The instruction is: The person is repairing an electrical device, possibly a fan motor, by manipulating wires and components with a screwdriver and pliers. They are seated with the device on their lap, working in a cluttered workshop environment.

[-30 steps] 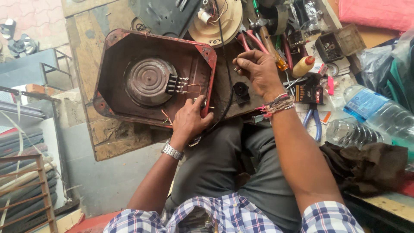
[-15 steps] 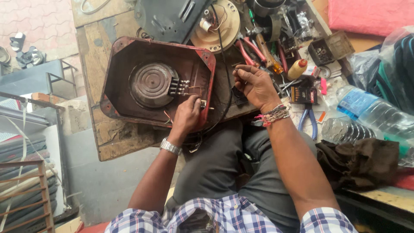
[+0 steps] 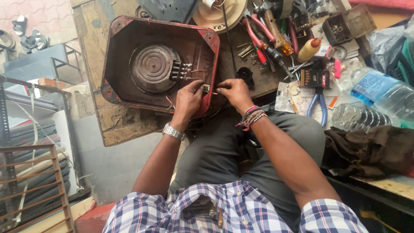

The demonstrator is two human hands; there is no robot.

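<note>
- Red casing (image 3: 129,64) lies open on the bench (image 3: 125,125), round coil (image 3: 153,67) and wired terminals (image 3: 181,71) inside.
- Left hand (image 3: 188,97) grips the casing's near rim, fingertips pinching a small fitting (image 3: 207,89).
- Right hand (image 3: 233,91) pinched at the same fitting from outside.
- Pliers (image 3: 317,101), screwdrivers (image 3: 271,32) and bottles (image 3: 379,92) lie to the right.

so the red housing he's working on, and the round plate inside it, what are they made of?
Red housing: looks like painted sheet metal, with worn, rusty paint at the rim and corners. Round plate: probably cast metal, dull brown-grey with concentric rings. Both hands, left hand and right hand, pinch a small part at its edge.
</note>
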